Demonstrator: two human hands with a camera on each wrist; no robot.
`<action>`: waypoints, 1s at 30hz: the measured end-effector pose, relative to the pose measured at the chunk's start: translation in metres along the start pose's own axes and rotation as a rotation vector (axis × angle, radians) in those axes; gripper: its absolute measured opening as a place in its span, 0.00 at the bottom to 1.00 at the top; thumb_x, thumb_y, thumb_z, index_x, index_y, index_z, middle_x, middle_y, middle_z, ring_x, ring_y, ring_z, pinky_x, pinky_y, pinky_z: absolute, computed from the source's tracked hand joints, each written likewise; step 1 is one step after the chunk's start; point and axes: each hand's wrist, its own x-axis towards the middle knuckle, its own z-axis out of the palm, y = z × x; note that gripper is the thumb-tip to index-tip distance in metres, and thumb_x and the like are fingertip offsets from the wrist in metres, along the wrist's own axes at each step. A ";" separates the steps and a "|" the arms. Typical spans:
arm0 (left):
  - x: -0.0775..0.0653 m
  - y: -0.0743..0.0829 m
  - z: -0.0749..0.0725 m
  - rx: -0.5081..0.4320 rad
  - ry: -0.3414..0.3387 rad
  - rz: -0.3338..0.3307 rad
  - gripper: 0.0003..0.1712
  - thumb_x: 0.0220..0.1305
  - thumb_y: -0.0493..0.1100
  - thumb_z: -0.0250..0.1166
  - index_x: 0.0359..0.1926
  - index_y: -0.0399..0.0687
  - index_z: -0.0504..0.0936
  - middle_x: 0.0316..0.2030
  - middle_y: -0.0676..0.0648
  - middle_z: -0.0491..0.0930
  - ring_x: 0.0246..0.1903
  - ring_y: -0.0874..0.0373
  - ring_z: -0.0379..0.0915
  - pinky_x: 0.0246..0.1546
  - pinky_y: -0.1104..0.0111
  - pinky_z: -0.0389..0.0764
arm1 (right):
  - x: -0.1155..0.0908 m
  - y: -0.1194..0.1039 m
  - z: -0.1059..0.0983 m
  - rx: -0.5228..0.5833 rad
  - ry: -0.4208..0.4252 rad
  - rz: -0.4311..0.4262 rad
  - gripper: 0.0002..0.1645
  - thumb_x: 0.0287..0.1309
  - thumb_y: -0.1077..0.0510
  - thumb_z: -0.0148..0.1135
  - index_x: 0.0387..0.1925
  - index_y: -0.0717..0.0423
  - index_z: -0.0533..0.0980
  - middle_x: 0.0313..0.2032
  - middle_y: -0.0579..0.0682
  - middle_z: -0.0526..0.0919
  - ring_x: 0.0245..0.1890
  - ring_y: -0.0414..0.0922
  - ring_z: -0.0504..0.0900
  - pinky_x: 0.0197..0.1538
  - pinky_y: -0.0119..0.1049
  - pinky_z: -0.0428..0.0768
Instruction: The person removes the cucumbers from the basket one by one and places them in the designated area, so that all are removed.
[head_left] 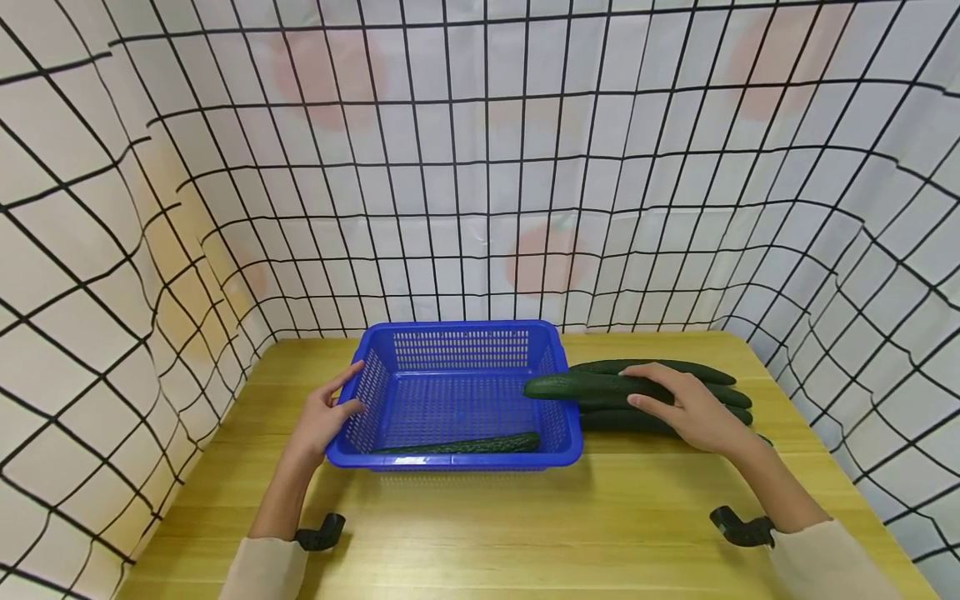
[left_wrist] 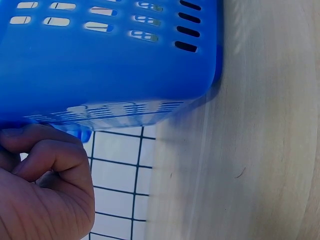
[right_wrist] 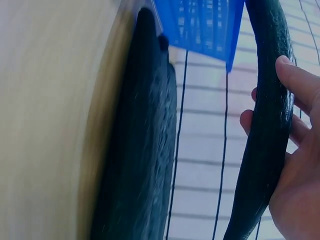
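My right hand (head_left: 693,410) grips a dark green cucumber (right_wrist: 272,120) around its middle, thumb on one side and fingers on the other. The cucumber is lifted, its left end reaching over the right rim of a blue plastic basket (head_left: 456,459). My left hand (head_left: 318,419) holds the basket's left rim, its fingers bent at the edge in the left wrist view. Inside the basket, one cucumber (head_left: 480,445) lies along the near wall. Under and behind the held one, several more cucumbers (head_left: 626,421) lie side by side on the table, partly hidden by my right hand.
The wooden table (head_left: 480,533) carries the basket and the cucumbers. A black wire grid (head_left: 487,162) with pale sheeting behind it encloses the back and both sides. Each wrist wears a small black device, such as the left wrist device (head_left: 322,533).
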 end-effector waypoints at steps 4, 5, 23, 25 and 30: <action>0.000 0.001 -0.001 0.003 -0.002 0.005 0.42 0.68 0.34 0.61 0.79 0.66 0.63 0.66 0.24 0.71 0.42 0.43 0.87 0.37 0.53 0.90 | -0.017 0.012 -0.007 -0.014 0.033 0.025 0.26 0.74 0.50 0.59 0.69 0.47 0.72 0.67 0.57 0.77 0.67 0.61 0.73 0.61 0.65 0.75; 0.000 0.002 -0.001 0.003 -0.004 0.006 0.42 0.68 0.33 0.61 0.79 0.65 0.63 0.66 0.24 0.70 0.42 0.43 0.87 0.37 0.54 0.90 | -0.021 0.014 -0.009 -0.012 0.042 0.033 0.26 0.74 0.50 0.60 0.69 0.46 0.72 0.67 0.57 0.76 0.67 0.62 0.73 0.60 0.65 0.75; -0.002 0.004 0.000 0.012 -0.001 -0.004 0.42 0.68 0.35 0.61 0.79 0.67 0.63 0.68 0.25 0.69 0.45 0.40 0.86 0.39 0.52 0.90 | -0.080 0.060 -0.014 -0.034 0.002 0.172 0.25 0.69 0.46 0.65 0.65 0.39 0.75 0.64 0.55 0.78 0.63 0.63 0.73 0.56 0.65 0.77; -0.002 0.003 0.000 0.012 -0.001 -0.005 0.42 0.68 0.35 0.61 0.79 0.67 0.63 0.68 0.25 0.69 0.45 0.41 0.86 0.39 0.52 0.90 | -0.084 0.062 -0.011 -0.042 -0.003 0.174 0.25 0.68 0.45 0.65 0.65 0.39 0.76 0.64 0.54 0.79 0.63 0.62 0.74 0.57 0.65 0.78; -0.001 0.001 0.000 0.016 0.000 -0.004 0.41 0.69 0.35 0.60 0.79 0.67 0.63 0.68 0.26 0.69 0.45 0.41 0.86 0.39 0.52 0.90 | -0.087 0.066 0.000 -0.083 0.001 0.144 0.24 0.67 0.46 0.67 0.63 0.39 0.78 0.61 0.51 0.82 0.60 0.49 0.76 0.56 0.59 0.79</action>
